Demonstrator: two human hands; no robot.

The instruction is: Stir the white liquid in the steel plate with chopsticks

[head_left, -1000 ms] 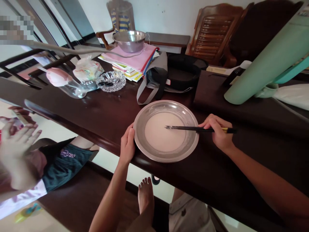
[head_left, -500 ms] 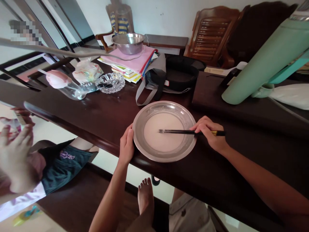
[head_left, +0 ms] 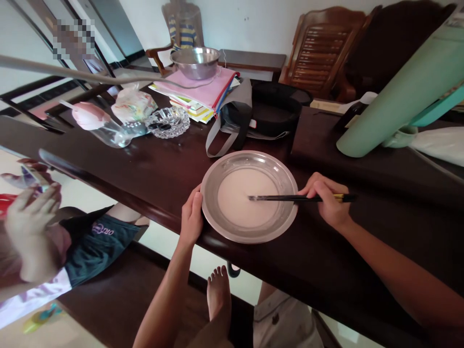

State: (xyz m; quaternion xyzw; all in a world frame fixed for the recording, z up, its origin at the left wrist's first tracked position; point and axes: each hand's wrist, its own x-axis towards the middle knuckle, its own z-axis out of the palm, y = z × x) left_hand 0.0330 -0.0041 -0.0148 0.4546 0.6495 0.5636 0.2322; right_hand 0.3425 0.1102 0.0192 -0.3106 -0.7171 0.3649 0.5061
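A shallow metal bowl (head_left: 213,217) with a wide rim stands near the table's front edge. Pale, milky liquid (head_left: 239,208) covers its bottom. My left hand (head_left: 192,215) grips the bowl's left rim, thumb on top and the other fingers partly hidden. On the right, my right hand (head_left: 328,198) is closed around dark chopsticks (head_left: 279,197) with gold-marked ends. They reach across the right rim, and their wet, whitish tips are at the liquid near the bowl's middle.
Behind the bowl are a black-and-grey bag (head_left: 232,116), a glass dish (head_left: 168,122) and another metal bowl (head_left: 197,67) on a pink folder (head_left: 206,89). A green cylinder (head_left: 391,96) leans at right. At left sits another person, whose hand (head_left: 34,212) holds a phone-like object.
My right hand has moved a little to the right, drawing the chopstick tips rightward through the liquid. The other person's hands have shifted slightly right. My left hand keeps its hold.
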